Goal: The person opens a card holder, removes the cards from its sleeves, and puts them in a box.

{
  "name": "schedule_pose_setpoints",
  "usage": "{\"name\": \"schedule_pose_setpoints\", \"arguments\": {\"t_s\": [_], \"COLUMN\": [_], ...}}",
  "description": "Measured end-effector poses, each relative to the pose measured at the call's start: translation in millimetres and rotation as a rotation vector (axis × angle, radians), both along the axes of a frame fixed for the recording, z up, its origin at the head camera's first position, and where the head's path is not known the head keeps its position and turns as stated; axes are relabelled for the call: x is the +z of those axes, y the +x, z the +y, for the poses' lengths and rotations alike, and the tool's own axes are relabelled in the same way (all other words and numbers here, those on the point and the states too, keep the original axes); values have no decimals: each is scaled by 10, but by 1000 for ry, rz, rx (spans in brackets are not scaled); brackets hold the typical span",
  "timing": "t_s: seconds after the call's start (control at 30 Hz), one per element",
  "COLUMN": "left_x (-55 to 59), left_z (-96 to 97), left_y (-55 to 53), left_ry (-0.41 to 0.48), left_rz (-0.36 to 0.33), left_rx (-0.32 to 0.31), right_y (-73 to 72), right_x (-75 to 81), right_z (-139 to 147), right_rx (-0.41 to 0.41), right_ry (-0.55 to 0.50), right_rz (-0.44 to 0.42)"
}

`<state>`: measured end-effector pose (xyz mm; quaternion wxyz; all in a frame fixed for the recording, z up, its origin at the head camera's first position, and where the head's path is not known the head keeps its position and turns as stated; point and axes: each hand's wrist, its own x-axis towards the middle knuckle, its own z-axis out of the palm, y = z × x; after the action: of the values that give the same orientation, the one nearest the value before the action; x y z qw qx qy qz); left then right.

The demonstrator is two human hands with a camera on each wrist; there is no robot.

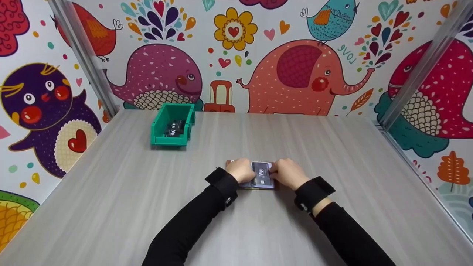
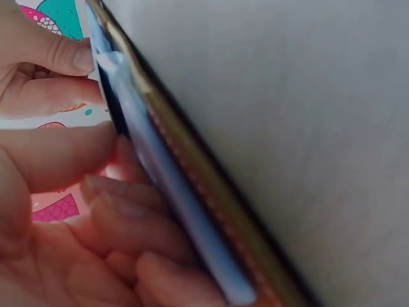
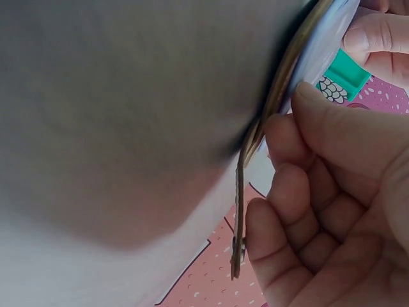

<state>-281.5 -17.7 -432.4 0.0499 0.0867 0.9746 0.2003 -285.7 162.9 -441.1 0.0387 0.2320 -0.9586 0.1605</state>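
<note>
On the table lies a brown card holder with stitched edges and bluish clear plastic sleeves. A dark card printed "Vip" lies over its sleeves, between both hands in the head view. My left hand is at the card's left edge, thumb and forefinger pinching there, the other fingers curled against the sleeve. My right hand pinches the right edge of the sleeves between thumb and forefinger, the other fingers curled below. Beside them, a thin strap sticks out from the holder in the right wrist view.
A green bin with several dark cards inside stands at the back left of the table. Printed walls with cartoon animals enclose the back and sides. Black bands are strapped round both wrists.
</note>
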Motion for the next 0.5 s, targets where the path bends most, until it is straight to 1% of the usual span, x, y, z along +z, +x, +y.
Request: {"name": "schedule_pose_setpoints", "arguments": {"t_s": [0.23,0.5], "left_x": [15,15], "left_z": [-9,-63], "left_y": [1,15], "left_ry": [7,35], "left_rz": [-10,-23], "left_rx": [-17,-18], "right_y": [-1,1], "right_x": [-1,2], "right_z": [-5,-9], "right_rx": [3,5], "right_ry": [9,10], "right_rz": [30,21]}}
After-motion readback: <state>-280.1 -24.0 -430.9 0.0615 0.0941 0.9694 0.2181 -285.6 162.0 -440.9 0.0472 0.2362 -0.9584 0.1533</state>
